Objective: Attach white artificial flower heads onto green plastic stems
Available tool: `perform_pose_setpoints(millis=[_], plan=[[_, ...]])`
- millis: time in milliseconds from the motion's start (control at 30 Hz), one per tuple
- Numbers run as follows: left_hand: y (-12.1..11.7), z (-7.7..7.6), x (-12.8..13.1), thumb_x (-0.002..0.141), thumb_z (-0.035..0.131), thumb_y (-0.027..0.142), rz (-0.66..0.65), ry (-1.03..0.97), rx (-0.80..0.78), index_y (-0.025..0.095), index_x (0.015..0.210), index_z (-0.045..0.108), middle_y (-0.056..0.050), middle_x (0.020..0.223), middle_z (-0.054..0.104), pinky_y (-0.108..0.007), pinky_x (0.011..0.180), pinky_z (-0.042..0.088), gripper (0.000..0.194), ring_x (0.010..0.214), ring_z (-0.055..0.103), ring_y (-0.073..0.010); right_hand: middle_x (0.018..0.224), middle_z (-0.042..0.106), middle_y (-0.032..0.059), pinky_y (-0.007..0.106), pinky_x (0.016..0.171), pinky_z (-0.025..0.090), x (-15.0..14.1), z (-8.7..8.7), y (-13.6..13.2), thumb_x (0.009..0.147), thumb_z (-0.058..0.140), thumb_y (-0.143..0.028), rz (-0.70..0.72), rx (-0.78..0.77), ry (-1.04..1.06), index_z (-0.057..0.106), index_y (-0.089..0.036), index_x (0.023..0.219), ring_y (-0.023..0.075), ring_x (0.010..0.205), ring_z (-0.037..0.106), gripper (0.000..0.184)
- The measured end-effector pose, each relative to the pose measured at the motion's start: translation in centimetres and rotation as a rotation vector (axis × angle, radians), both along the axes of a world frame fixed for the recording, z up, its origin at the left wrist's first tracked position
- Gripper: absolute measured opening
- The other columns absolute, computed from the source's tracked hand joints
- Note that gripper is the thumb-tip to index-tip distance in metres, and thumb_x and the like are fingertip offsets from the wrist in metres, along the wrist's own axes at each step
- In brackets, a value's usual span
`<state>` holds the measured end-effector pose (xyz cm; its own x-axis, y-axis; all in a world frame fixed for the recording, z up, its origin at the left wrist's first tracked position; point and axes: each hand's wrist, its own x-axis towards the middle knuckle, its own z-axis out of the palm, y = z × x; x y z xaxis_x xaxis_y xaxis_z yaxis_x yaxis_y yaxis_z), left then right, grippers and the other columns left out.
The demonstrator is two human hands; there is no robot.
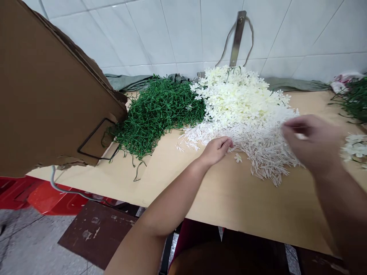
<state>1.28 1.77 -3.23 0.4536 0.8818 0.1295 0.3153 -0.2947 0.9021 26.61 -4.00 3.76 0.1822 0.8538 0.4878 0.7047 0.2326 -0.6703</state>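
My left hand (218, 149) is closed in a pinch at the front edge of a heap of thin white stems (269, 168). What it holds, if anything, is too small to make out. Motion blurs my right hand (314, 139), raised at the right of the heap; its thumb and forefinger curl together, and their contents cannot be made out. White artificial flowers (237, 97) are piled behind the stems. One loose blossom (238, 157) lies on the table just right of my left hand. Left of the white pile sits a tangled mound of green plastic stems (160, 107).
A cardboard box (51, 91) rises on the left, with a black wire frame (94, 135) by it. More white flowers (355, 147) and greenery (355, 99) lie far right. A metal strip (237, 38) leans on the tiled wall. Red plastic containers (57, 198) are below the table (177, 183).
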Motion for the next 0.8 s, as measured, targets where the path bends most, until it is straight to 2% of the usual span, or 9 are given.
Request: perform_pose_setpoints(millis=[100, 133, 167, 267, 333, 400, 500, 667, 800], plan=[[0.1, -0.3, 0.0, 0.089, 0.039, 0.037, 0.003, 0.076, 0.018, 0.015, 0.079, 0.062, -0.002, 0.067, 0.059, -0.026, 0.067, 0.041, 0.034, 0.069, 0.053, -0.0140, 0.082, 0.066, 0.0082, 0.033, 0.072, 0.047, -10.6, 0.3, 5.7, 0.079, 0.052, -0.013, 0.391, -0.086, -0.116, 0.066, -0.019, 0.077, 0.0187, 0.076, 0.059, 0.015], [0.1, -0.4, 0.1, 0.088, 0.041, 0.033, 0.015, 0.102, 0.014, 0.014, 0.080, 0.063, -0.003, 0.072, 0.063, -0.027, 0.070, 0.043, 0.030, 0.073, 0.056, -0.0154, 0.089, 0.067, 0.0094, 0.033, 0.075, 0.046, -13.2, 0.1, 7.2, 0.081, 0.050, -0.012, 0.493, -0.144, -0.206, 0.068, -0.018, 0.081, 0.0201, 0.083, 0.059, 0.019], [0.1, -0.6, 0.1, 0.086, 0.043, 0.028, 0.030, 0.126, 0.007, 0.014, 0.081, 0.064, -0.005, 0.079, 0.067, -0.028, 0.073, 0.045, 0.026, 0.079, 0.059, -0.0173, 0.096, 0.067, 0.0107, 0.035, 0.080, 0.045, -15.4, -0.2, 8.5, 0.083, 0.047, -0.011, 0.534, -0.188, -0.313, 0.070, -0.017, 0.088, 0.0219, 0.091, 0.058, 0.024], [0.3, -0.9, 0.1, 0.080, 0.051, 0.018, 0.087, 0.125, 0.000, 0.013, 0.096, 0.064, -0.009, 0.106, 0.070, -0.032, 0.083, 0.048, 0.022, 0.099, 0.061, -0.0229, 0.108, 0.062, 0.0167, 0.039, 0.082, 0.041, -19.9, -1.5, 11.5, 0.081, 0.047, -0.006, 0.465, -0.268, -0.737, 0.071, -0.015, 0.099, 0.0307, 0.108, 0.049, 0.031], [0.3, -0.8, -0.1, 0.078, 0.053, 0.018, 0.110, 0.097, -0.009, 0.013, 0.105, 0.062, -0.011, 0.117, 0.067, -0.033, 0.087, 0.049, 0.029, 0.106, 0.060, -0.0244, 0.110, 0.060, 0.0208, 0.042, 0.081, 0.039, -21.6, -2.0, 12.8, 0.078, 0.051, -0.005, 0.407, -0.328, -0.877, 0.071, -0.012, 0.099, 0.0342, 0.110, 0.047, 0.029], [0.2, -0.5, -0.2, 0.078, 0.051, 0.018, 0.107, 0.125, -0.021, 0.012, 0.102, 0.063, -0.011, 0.115, 0.068, -0.034, 0.085, 0.049, 0.027, 0.104, 0.062, -0.0258, 0.107, 0.061, 0.0216, 0.044, 0.083, 0.038, -22.1, -2.1, 13.6, 0.079, 0.050, -0.004, 0.395, -0.324, -0.901, 0.071, -0.010, 0.096, 0.0342, 0.109, 0.047, 0.028], [0.0, 0.0, -0.4, 0.079, 0.048, 0.021, 0.057, 0.244, -0.016, 0.012, 0.086, 0.065, -0.011, 0.098, 0.071, -0.034, 0.077, 0.049, 0.020, 0.092, 0.065, -0.0270, 0.097, 0.065, 0.0187, 0.041, 0.083, 0.040, -21.3, -1.7, 13.9, 0.086, 0.044, -0.010, 0.412, -0.252, -0.772, 0.070, -0.009, 0.091, 0.0305, 0.103, 0.052, 0.027], [0.1, 0.1, -0.3, 0.086, 0.042, 0.031, -0.029, 0.164, 0.067, 0.017, 0.086, 0.064, -0.004, 0.084, 0.068, -0.027, 0.074, 0.046, 0.027, 0.081, 0.061, -0.0171, 0.082, 0.066, 0.0080, 0.034, 0.071, 0.046, -17.7, 0.2, 13.4, 0.082, 0.052, -0.013, 0.330, -0.138, -0.245, 0.067, -0.014, 0.081, 0.0184, 0.075, 0.058, 0.015], [0.4, -0.3, -0.2, 0.086, 0.044, 0.033, 0.029, 0.071, 0.078, 0.016, 0.088, 0.062, -0.002, 0.079, 0.063, -0.025, 0.072, 0.043, 0.025, 0.075, 0.054, -0.0127, 0.077, 0.061, 0.0029, 0.033, 0.068, 0.048, -14.6, 2.4, 12.3, 0.081, 0.055, -0.014, 0.327, 0.043, 0.044, 0.063, -0.016, 0.083, 0.0142, 0.072, 0.057, 0.009]])
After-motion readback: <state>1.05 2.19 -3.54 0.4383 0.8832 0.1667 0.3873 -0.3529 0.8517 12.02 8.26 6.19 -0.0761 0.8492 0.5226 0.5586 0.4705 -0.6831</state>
